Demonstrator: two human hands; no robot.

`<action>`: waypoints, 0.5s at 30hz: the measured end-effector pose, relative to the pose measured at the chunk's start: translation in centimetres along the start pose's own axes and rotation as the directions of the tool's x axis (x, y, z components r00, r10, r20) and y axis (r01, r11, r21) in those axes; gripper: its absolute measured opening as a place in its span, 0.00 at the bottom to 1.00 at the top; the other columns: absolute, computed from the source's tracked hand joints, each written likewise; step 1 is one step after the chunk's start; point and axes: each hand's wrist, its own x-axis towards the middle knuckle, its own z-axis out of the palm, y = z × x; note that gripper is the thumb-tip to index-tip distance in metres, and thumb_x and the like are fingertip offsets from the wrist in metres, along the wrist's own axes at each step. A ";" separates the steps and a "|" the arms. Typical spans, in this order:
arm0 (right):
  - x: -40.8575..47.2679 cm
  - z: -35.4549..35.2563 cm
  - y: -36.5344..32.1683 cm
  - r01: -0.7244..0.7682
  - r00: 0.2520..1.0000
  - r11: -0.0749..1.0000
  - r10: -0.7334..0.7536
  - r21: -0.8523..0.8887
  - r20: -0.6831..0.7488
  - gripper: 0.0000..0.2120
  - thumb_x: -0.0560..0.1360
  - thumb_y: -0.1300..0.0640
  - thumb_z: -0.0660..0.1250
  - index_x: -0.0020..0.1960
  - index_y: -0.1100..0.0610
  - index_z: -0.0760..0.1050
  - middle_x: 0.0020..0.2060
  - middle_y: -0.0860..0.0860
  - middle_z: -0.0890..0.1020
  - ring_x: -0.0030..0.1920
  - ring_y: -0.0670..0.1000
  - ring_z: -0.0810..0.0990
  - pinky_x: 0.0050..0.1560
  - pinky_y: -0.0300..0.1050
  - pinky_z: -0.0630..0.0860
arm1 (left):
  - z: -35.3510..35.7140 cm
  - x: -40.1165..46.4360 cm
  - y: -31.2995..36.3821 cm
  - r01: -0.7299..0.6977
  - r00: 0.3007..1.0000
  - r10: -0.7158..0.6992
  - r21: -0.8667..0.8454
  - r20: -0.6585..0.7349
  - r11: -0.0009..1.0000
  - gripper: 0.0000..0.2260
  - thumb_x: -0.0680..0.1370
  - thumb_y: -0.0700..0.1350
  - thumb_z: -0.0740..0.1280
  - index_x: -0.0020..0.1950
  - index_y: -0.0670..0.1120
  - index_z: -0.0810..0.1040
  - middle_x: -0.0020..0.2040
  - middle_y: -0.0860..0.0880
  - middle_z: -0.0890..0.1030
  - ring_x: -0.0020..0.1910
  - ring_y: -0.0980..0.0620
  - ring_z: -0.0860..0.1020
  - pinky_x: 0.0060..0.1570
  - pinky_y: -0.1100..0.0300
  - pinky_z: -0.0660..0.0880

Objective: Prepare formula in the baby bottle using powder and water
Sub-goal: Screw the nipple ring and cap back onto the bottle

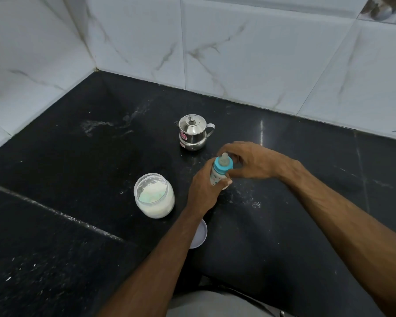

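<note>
Grey cloth (pixel 215 303): at the very bottom edge, nearest the camera, part of the person's clothing.
Desk (pixel 78 225): black polished stone flecked with white specks, with a seam running across its left part.
White lid (pixel 200 234): lies flat on the desk, partly hidden under the left forearm, just this side of the jar.
Powder jar (pixel 154 195): clear, open-topped, standing upright left of the hands, with white powder inside and dusted on its walls.
Left hand (pixel 204 191): fingers and thumb curled round the lower body of the baby bottle, gripping it.
Baby bottle (pixel 220 173): small, pale, printed body, held between both hands and tilted a little, just above or on the desk; I cannot tell which.
Blue collar (pixel 223 165): sits on top of the bottle with the nipple (pixel 225 157) pointing up.
Right hand (pixel 249 160): fingers curved round the blue collar from the right, pinching it.
Steel pot (pixel 192 132): lidded, with a knob, spout and handle, standing beyond the hands, apart from them.
Wall tiles (pixel 238 42): white marbled, meeting in a corner behind the desk.
</note>
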 end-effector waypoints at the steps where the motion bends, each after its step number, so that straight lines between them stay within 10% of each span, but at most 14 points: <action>1: 0.1 0.3 0.1 -0.008 1.000 1.000 0.008 0.016 -0.020 0.21 0.73 0.50 0.73 0.62 0.52 0.70 0.56 0.48 0.78 0.51 0.46 0.77 0.51 0.38 0.75 | 0.0 0.0 0.0 0.005 1.000 -0.005 0.006 0.002 1.000 0.27 0.75 0.47 0.71 0.72 0.47 0.67 0.66 0.54 0.73 0.61 0.64 0.66 0.55 0.81 0.59; 4: 0.3 1.1 0.3 -0.095 0.992 0.995 0.095 0.003 -0.086 0.21 0.70 0.44 0.74 0.55 0.50 0.68 0.52 0.48 0.80 0.43 0.44 0.76 0.41 0.33 0.71 | -0.1 0.0 0.1 0.006 1.000 -0.006 -0.006 0.015 1.000 0.27 0.75 0.49 0.71 0.72 0.47 0.67 0.62 0.59 0.70 0.60 0.64 0.66 0.52 0.82 0.59; 8: -0.1 0.8 0.3 -0.075 0.996 0.997 0.077 0.032 -0.051 0.34 0.70 0.42 0.73 0.70 0.51 0.64 0.58 0.45 0.75 0.52 0.45 0.74 0.52 0.40 0.74 | 0.0 -0.2 0.1 -0.016 1.000 0.016 -0.013 -0.004 1.000 0.28 0.74 0.55 0.68 0.71 0.48 0.68 0.66 0.54 0.74 0.58 0.69 0.67 0.56 0.80 0.60; 15: 0.4 1.6 0.2 -0.094 0.989 0.994 0.099 0.048 -0.106 0.22 0.71 0.44 0.74 0.57 0.52 0.69 0.53 0.49 0.80 0.48 0.47 0.79 0.50 0.43 0.79 | -0.1 0.1 0.4 0.018 1.000 -0.018 -0.010 0.026 1.000 0.27 0.75 0.47 0.71 0.72 0.46 0.67 0.67 0.50 0.74 0.62 0.59 0.70 0.63 0.68 0.64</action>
